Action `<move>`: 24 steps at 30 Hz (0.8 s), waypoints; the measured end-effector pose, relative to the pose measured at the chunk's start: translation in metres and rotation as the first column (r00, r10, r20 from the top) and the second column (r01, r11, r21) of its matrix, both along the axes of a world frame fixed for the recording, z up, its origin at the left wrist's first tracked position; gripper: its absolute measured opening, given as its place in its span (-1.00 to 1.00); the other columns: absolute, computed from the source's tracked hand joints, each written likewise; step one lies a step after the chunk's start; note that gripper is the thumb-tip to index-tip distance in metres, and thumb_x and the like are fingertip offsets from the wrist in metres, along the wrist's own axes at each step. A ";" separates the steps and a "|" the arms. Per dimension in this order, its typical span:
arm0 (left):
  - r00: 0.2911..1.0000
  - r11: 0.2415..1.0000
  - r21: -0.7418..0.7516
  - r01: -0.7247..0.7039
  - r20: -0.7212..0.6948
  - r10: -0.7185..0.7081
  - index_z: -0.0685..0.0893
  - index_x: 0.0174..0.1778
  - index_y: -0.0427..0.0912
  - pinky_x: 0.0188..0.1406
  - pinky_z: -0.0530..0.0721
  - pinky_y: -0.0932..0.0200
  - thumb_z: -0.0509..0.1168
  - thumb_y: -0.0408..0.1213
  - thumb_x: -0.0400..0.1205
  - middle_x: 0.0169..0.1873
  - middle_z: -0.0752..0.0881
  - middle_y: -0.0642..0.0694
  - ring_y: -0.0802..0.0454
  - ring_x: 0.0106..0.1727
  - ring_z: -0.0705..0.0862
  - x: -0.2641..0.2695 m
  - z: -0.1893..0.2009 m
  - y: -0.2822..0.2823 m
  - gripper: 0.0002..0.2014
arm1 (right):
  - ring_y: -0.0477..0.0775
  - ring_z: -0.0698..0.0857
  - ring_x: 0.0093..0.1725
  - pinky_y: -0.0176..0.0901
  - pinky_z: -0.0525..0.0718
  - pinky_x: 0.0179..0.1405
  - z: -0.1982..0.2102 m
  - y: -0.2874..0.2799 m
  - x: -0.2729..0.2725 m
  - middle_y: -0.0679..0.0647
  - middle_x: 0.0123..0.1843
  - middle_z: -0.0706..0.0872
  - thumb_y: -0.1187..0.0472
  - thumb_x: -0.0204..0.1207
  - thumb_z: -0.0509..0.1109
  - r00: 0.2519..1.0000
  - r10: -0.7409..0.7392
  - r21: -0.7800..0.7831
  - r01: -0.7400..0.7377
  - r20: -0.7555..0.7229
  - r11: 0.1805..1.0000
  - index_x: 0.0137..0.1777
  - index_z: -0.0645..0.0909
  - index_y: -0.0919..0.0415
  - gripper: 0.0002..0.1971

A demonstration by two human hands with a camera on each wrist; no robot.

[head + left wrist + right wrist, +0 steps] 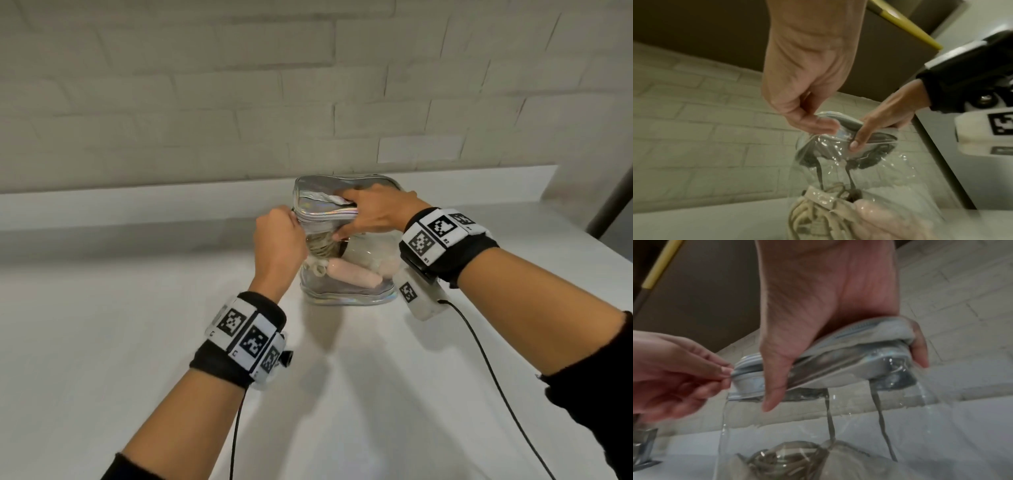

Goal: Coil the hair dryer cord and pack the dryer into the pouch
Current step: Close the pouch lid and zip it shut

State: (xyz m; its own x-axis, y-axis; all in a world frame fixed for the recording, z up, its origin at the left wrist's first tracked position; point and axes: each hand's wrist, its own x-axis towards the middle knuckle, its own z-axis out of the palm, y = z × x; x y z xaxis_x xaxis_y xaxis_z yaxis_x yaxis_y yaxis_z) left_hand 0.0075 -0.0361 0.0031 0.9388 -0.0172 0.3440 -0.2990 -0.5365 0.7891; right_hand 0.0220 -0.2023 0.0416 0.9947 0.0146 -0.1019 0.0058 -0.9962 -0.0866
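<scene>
A clear pouch (pixel 346 291) with silver trim stands upright on the white table (pixel 137 342). Through its wall I see the pink hair dryer (pixel 352 275) and the coiled beige cord (pixel 322 248), the cord (pixel 818 216) lying left of the dryer. My left hand (pixel 279 240) pinches the left end of the zipper strip (pixel 748 369) between thumb and fingers. My right hand (pixel 373 209) grips the folded top of the pouch (pixel 859 344), thumb in front and fingers over the back. Whether the zipper is closed is hidden by the hands.
A pale brick wall (pixel 308 85) rises right behind the table's back edge, close to the pouch. Black cables (pixel 479 359) trail from both wrist bands toward me. A yellow-ended pole (pixel 906 24) leans at the far right.
</scene>
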 end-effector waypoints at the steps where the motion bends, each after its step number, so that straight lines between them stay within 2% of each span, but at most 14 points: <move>1: 1.000 0.999 0.040 0.002 0.011 -0.003 0.46 -0.43 -0.29 -0.30 0.73 -0.25 0.00 -0.49 0.60 -0.39 0.68 -0.41 -0.37 -0.35 0.73 0.000 -0.001 0.000 -0.71 | 0.32 0.52 0.36 0.37 0.47 0.31 -0.001 0.000 0.001 0.14 0.46 0.51 -0.58 -0.09 0.22 1.000 -0.013 0.001 0.013 0.007 1.000 0.50 0.16 -0.27 0.05; 4: 0.998 0.988 0.156 0.016 0.061 -0.026 0.54 -0.28 -0.36 -0.29 0.69 -0.16 0.02 -0.46 0.62 -0.32 0.70 -0.41 -0.36 -0.31 0.71 -0.013 -0.006 -0.004 -0.76 | 0.30 0.54 0.32 0.38 0.47 0.25 -0.001 -0.002 0.000 0.11 0.40 0.55 -0.53 0.01 0.29 0.999 -0.033 -0.006 0.033 0.005 0.999 0.43 0.24 -0.32 -0.10; 6: 0.996 0.968 0.249 -0.017 0.089 -0.006 0.57 -0.15 -0.39 -0.34 0.51 -0.03 0.03 -0.46 0.63 -0.28 0.67 -0.34 -0.35 -0.24 0.65 -0.022 -0.008 -0.011 -0.79 | 0.29 0.57 0.27 0.38 0.48 0.23 0.000 -0.002 0.003 0.10 0.36 0.58 -0.54 -0.04 0.27 1.000 -0.022 0.004 0.022 -0.004 1.000 0.37 0.31 -0.31 -0.12; 8: 0.994 0.944 0.329 -0.032 0.113 -0.006 0.56 -0.05 -0.40 -0.30 0.38 0.02 0.05 -0.44 0.65 -0.15 0.70 -0.41 -0.41 -0.10 0.64 -0.024 -0.008 -0.012 -0.81 | 0.28 0.59 0.23 0.35 0.51 0.24 0.001 -0.002 0.004 0.12 0.34 0.60 -0.55 -0.07 0.24 1.000 0.001 0.019 -0.001 -0.014 1.000 0.36 0.33 -0.28 -0.10; 11: 0.985 0.920 0.391 0.034 0.141 -0.097 0.53 -0.18 -0.23 -0.21 0.50 -0.01 0.20 -0.15 0.65 -0.13 0.67 -0.34 -0.35 -0.03 0.65 -0.005 0.000 0.014 -0.79 | 0.29 0.51 0.35 0.42 0.42 0.32 -0.002 -0.011 0.005 0.11 0.43 0.53 -0.49 0.07 0.33 1.000 -0.003 0.022 0.003 -0.004 1.000 0.48 0.20 -0.25 -0.07; 12: 0.979 0.913 0.403 0.060 0.153 -0.132 0.53 -0.16 -0.20 -0.08 0.54 -0.03 0.29 0.00 0.57 -0.11 0.65 -0.26 -0.25 0.01 0.64 0.005 0.008 0.026 -0.70 | 0.29 0.46 0.41 0.46 0.37 0.34 -0.003 -0.015 0.004 0.09 0.47 0.49 -0.45 0.11 0.37 1.000 -0.004 0.009 0.004 0.012 1.000 0.51 0.15 -0.23 -0.06; 14: 0.961 0.873 0.460 0.161 0.130 -0.246 0.54 0.09 -0.18 0.19 0.47 0.01 0.43 0.27 0.26 0.09 0.59 -0.16 -0.10 0.17 0.55 0.022 0.027 0.042 -0.33 | 0.28 0.41 0.46 0.48 0.34 0.36 -0.006 -0.019 0.003 0.07 0.51 0.44 -0.43 0.12 0.41 1.000 0.008 -0.015 -0.008 0.025 1.000 0.53 0.13 -0.18 -0.02; 16: 0.903 0.780 0.522 0.345 0.043 -0.428 0.43 0.38 -0.19 0.36 0.34 0.15 0.37 0.37 0.04 0.32 0.49 -0.17 -0.08 0.39 0.44 0.037 0.042 0.039 0.04 | 0.28 0.41 0.46 0.47 0.36 0.36 -0.008 -0.019 0.004 0.06 0.52 0.43 -0.45 0.07 0.42 0.999 0.021 -0.025 -0.020 0.043 0.999 0.53 0.16 -0.14 0.01; 18: 0.845 0.662 0.598 0.451 -0.049 -0.532 0.34 0.50 -0.18 0.43 0.30 0.19 0.34 0.38 -0.01 0.43 0.44 -0.17 -0.07 0.46 0.40 0.046 0.048 0.023 0.16 | 0.27 0.40 0.46 0.44 0.36 0.37 -0.009 -0.019 0.003 0.05 0.53 0.40 -0.43 0.06 0.44 0.998 0.044 -0.021 -0.043 0.051 0.999 0.53 0.17 -0.12 0.02; 20: 0.810 0.559 0.668 0.491 -0.114 -0.576 0.34 0.51 -0.13 0.45 0.38 0.13 0.39 0.38 0.01 0.45 0.48 -0.12 -0.04 0.45 0.45 0.054 0.044 0.004 0.14 | 0.17 0.44 0.45 0.19 0.40 0.41 -0.004 -0.028 -0.003 0.03 0.50 0.46 -0.30 0.18 0.49 0.991 0.118 0.144 -0.126 0.067 0.981 0.52 0.24 -0.07 -0.08; 21: 0.803 0.517 0.699 0.495 -0.141 -0.579 0.35 0.52 -0.09 0.46 0.41 0.10 0.43 0.36 0.06 0.47 0.49 -0.09 -0.03 0.45 0.47 0.057 0.042 -0.005 0.11 | 0.08 0.48 0.42 -0.07 0.43 0.38 0.001 -0.034 -0.006 0.02 0.45 0.52 -0.19 0.28 0.48 0.986 0.123 0.348 -0.156 0.114 0.925 0.50 0.34 -0.01 -0.21; 22: 0.803 0.482 0.726 0.490 -0.161 -0.574 0.33 0.54 -0.07 0.47 0.40 0.09 0.46 0.32 0.12 0.50 0.47 -0.07 -0.03 0.48 0.46 0.058 0.039 -0.013 0.07 | -0.03 0.52 0.37 -0.36 0.44 0.27 0.006 -0.043 -0.010 0.00 0.40 0.57 -0.11 0.37 0.42 0.981 0.053 0.578 -0.151 0.184 0.802 0.45 0.43 0.06 -0.36; 23: 0.810 0.454 0.751 0.479 -0.179 -0.558 0.29 0.57 -0.04 0.50 0.37 0.09 0.47 0.29 0.19 0.54 0.42 -0.05 -0.03 0.52 0.42 0.060 0.037 -0.019 0.04 | -0.11 0.53 0.30 -0.50 0.44 0.11 0.009 -0.055 -0.008 -0.02 0.34 0.60 -0.08 0.41 0.32 0.964 -0.079 0.745 -0.142 0.252 0.652 0.41 0.49 0.10 -0.44; 24: 0.815 0.440 0.764 0.471 -0.186 -0.549 0.23 0.59 0.02 0.52 0.35 0.07 0.43 0.30 0.23 0.57 0.37 -0.02 -0.02 0.54 0.39 0.063 0.034 -0.022 0.02 | -0.13 0.52 0.26 -0.47 0.43 0.02 0.010 -0.066 -0.004 -0.02 0.30 0.61 -0.08 0.43 0.23 0.937 -0.236 0.847 -0.103 0.259 0.522 0.39 0.51 0.11 -0.46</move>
State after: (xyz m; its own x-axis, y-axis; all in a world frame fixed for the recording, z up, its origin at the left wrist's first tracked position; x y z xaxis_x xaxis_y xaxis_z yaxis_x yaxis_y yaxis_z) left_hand 0.0704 -0.0586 0.0373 0.6406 -0.7675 0.0242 -0.7629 -0.6327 0.1330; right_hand 0.0183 -0.2688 0.0516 0.9643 -0.1431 0.2226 0.1369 -0.4501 -0.8824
